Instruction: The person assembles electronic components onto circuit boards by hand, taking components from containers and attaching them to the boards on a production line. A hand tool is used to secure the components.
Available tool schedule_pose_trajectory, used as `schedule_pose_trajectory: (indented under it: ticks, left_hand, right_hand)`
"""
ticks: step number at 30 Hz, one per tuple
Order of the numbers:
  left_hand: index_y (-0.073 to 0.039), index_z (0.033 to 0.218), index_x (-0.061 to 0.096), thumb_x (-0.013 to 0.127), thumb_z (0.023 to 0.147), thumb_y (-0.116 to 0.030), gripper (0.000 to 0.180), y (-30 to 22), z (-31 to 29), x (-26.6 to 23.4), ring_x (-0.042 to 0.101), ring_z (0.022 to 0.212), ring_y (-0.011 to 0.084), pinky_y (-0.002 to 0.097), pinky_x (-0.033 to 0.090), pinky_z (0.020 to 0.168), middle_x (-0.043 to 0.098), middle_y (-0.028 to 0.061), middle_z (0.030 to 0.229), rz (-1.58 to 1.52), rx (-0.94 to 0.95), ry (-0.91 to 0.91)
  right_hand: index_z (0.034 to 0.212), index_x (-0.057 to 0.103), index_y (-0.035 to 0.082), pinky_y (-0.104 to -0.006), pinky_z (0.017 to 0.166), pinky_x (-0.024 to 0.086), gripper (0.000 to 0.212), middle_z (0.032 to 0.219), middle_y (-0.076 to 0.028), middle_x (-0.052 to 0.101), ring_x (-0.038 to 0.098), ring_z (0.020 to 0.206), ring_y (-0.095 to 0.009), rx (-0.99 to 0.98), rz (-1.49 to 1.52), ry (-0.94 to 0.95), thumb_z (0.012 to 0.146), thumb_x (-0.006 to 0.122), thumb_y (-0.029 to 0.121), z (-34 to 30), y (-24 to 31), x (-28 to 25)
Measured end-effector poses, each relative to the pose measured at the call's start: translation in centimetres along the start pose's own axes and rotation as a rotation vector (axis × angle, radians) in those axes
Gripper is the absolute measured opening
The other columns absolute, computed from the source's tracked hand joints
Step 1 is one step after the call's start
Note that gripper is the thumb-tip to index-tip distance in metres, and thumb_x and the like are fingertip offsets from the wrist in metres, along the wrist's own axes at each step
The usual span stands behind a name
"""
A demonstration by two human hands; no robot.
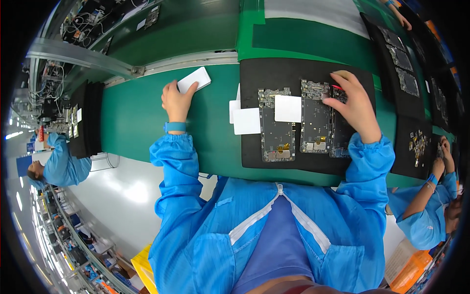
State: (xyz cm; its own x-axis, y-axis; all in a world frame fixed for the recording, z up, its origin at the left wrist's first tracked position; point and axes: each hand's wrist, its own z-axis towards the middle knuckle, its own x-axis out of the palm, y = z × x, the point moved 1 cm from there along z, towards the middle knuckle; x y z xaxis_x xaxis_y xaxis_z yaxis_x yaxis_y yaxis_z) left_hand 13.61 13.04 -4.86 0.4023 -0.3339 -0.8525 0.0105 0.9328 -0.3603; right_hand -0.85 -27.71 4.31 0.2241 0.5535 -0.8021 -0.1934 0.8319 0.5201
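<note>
My left hand (176, 103) grips a small stack of white cards (197, 78) at its lower edge, above the green mat. My right hand (359, 107) is over the right-hand circuit board (341, 139), thumb and fingers apart; the thumb tip is near the upper right of the middle board. Something small and red (337, 87) shows beside its fingers, too little to name. To the left are the middle circuit board (315, 122) and the left circuit board (277, 132). One white card (288, 109) lies across the gap between those two boards; another white card (246, 121) overlaps the left board's edge.
The boards lie on a black mat (252, 156) over the green bench surface (134, 115). At left, a black stack (88, 117) bears more boards. Further boards (400, 59) and small parts (417, 144) lie at right. Co-workers (431, 210) in blue are at both sides; a metal rail (85, 56) runs upper left.
</note>
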Motion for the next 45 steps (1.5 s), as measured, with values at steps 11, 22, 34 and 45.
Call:
schedule_pose_trajectory:
  ticks: [11,22,34,45]
  left_hand:
    - [-0.001,0.108,0.062,0.077,0.079,-0.022,0.038,4.0,0.9,1.3,0.060,0.088,0.0191,0.0320,0.049,0.079,0.064,0.0102,0.095,-0.482,-0.004,-0.093]
    - [-0.002,0.120,0.050,0.066,0.084,0.004,0.040,-19.9,-7.5,-6.8,0.045,0.058,0.0018,0.0169,0.031,0.051,0.065,0.0020,0.079,-1.077,0.078,0.759]
    - [0.003,0.113,0.056,0.063,0.087,0.003,0.028,-25.0,-10.7,-4.5,0.065,0.084,0.0106,0.0204,0.052,0.072,0.068,0.0119,0.102,-1.282,0.019,0.942]
    - [0.004,0.106,0.059,0.067,0.083,0.001,0.024,-25.5,-10.7,-3.2,0.066,0.083,0.0124,0.0229,0.052,0.070,0.070,0.0117,0.094,-1.176,0.132,1.055]
  right_hand:
    - [0.111,0.062,0.003,-0.0327,0.083,0.048,0.045,0.110,-0.010,0.058,0.058,0.099,-0.027,0.066,0.226,0.096,0.069,0.078,0.007,-1.8,-4.8,-2.0]
    - [0.114,0.065,0.009,-0.0205,0.065,0.039,0.048,0.098,0.003,0.060,0.042,0.071,-0.008,0.147,0.494,-0.042,0.068,0.080,0.006,-4.1,-6.0,-2.8]
    - [0.114,0.066,0.008,-0.0207,0.063,0.038,0.049,0.097,0.002,0.060,0.042,0.072,-0.008,0.139,0.530,-0.103,0.066,0.081,0.007,-4.2,-5.8,-2.9]
    - [0.113,0.066,0.009,-0.0260,0.064,0.043,0.049,0.097,-0.004,0.062,0.053,0.083,-0.017,0.115,0.278,-0.078,0.066,0.081,0.011,-3.6,-4.1,-3.5]
